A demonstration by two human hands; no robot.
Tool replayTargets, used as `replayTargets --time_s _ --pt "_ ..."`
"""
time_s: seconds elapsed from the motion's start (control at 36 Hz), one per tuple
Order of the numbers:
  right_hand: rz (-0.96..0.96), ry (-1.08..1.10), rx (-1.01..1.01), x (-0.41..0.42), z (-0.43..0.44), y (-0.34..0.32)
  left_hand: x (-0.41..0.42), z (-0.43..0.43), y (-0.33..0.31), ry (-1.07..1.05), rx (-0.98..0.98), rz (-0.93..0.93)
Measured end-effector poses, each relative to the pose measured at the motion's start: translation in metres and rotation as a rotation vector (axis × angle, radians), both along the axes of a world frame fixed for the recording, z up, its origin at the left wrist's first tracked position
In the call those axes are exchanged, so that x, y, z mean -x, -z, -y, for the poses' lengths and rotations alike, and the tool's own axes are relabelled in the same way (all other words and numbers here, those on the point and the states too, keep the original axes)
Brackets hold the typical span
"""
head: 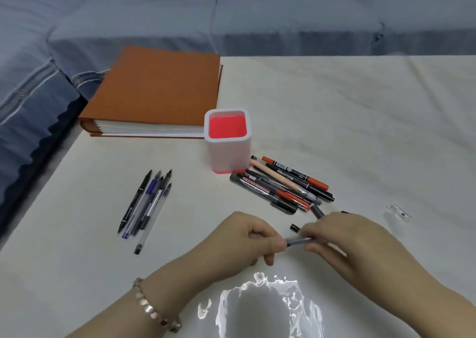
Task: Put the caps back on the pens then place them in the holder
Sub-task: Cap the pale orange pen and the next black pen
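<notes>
Head view only.

Left hand [247, 239]: fingers curled in, thumb and index finger gripping one end of a thin grey-blue pen [298, 241]. Right hand [347, 239]: fingers bent, pinching the other end. The pen lies roughly level between the two hands, just above the table [347, 100]. Only a short stretch of barrel shows, so I can't tell if a cap is on it.

Holder [226, 157]: white, red inside and at the base, upright on the table beyond the hands, nothing visible in it.

Pile of markers and pens [280, 185]: flat on the table, touching the holder's right base and fanning toward the right hand.

Left group of pens [146, 203]: lying side by side, well apart from the holder and to the left of the left hand.

Loose bits near the right hand: black cap [295, 227] just beside the fingers, grey piece [317, 211] at the knuckles, clear cap [400, 212] off to the right.

Orange album [159, 90]: flat behind the holder, at the table's far-left corner. Bracelet [154, 309] on the left wrist.
</notes>
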State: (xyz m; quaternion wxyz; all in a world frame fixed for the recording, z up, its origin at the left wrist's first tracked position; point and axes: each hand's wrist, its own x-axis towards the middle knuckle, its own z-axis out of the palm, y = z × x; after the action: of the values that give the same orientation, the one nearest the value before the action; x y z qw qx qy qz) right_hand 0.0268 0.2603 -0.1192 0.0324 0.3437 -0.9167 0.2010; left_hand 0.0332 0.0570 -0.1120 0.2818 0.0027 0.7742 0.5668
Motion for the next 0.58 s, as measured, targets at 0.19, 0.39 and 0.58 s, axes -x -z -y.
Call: replayTargets --time_s 0.19,0.39,0.58 --pt "0.029 0.328 0.149 0.027 0.017 0.013 -0.004 0.038 0.030 -0.437 0.253 -0.295" --pt "0.094 0.523 0.101 0.058 0.039 0.032 -0.015 0.102 0.041 -0.495 0.853 -0.487" --pt "0.093 0.583 0.027 0.057 0.048 0.040 -0.014 0.115 0.050 -0.458 1.010 -0.411"
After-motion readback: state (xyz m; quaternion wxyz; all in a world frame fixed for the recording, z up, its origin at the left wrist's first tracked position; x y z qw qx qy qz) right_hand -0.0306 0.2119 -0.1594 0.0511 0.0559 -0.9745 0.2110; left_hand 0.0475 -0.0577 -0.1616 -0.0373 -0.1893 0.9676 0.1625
